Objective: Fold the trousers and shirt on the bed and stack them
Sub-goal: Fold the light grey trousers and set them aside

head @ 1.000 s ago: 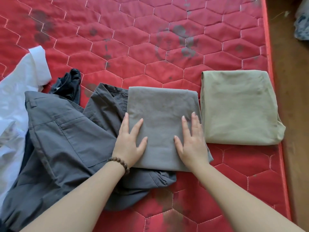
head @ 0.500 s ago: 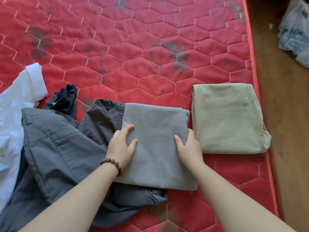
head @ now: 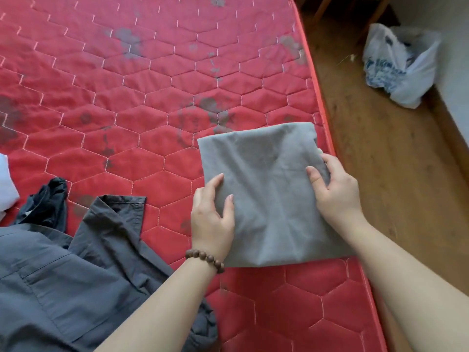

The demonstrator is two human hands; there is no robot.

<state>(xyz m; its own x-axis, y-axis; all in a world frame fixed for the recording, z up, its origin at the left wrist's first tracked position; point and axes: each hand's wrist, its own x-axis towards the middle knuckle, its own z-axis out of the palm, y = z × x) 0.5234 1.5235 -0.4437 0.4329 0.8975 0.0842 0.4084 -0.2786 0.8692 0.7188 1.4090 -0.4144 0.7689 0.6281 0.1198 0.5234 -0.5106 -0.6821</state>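
Observation:
A folded grey garment [head: 264, 179] sits near the right edge of the red quilted mattress [head: 152, 97]. My left hand [head: 212, 214] grips its left edge, thumb on top. My right hand [head: 332, 189] grips its right edge. The grey piece covers the folded olive garment almost completely; only a pale sliver [head: 320, 150] shows at its right side. An unfolded dark grey shirt [head: 76, 275] lies spread at the lower left, with a black garment [head: 48, 201] bunched behind it.
A white cloth [head: 6, 184] shows at the far left edge. Wooden floor [head: 380, 161] runs along the mattress's right side. A white plastic bag [head: 398, 64] lies on the floor by the wall at the upper right.
Both hands took hold of the folded grey garment's sides and carried it to the right, onto the folded olive garment. The view shifted right with them.

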